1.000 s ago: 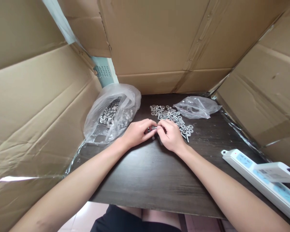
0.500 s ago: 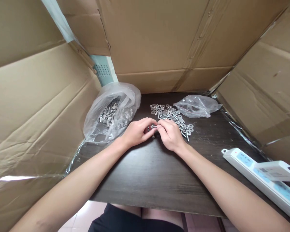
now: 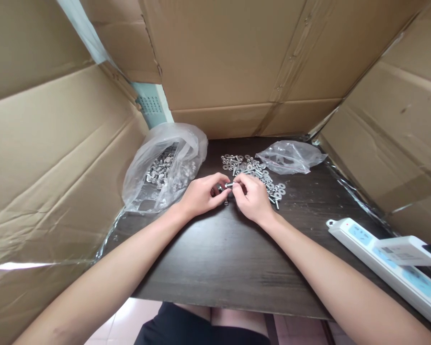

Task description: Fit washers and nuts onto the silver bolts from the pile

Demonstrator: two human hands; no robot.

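Observation:
My right hand pinches a small silver bolt between thumb and fingertips, its free end pointing left. Facing it, my left hand is curled, with thumb and forefinger close around that end. A bit of shiny metal shows inside the left fingers, too small and covered to name. Below the fingertips another small metal piece, seemingly a bolt, is on the dark table. Just behind my right hand spreads a loose pile of bolts, nuts and flat washers.
An open clear plastic bag holding bolt-like metal parts stands left of my hands. A flatter plastic bag lies at the back right. A white power strip with a plugged-in adapter lies at right. Cardboard walls enclose the table.
My fingertips have parted slightly, and more of the bolt now shows between them. The camera view has shifted a little; the bags and pile stay put.

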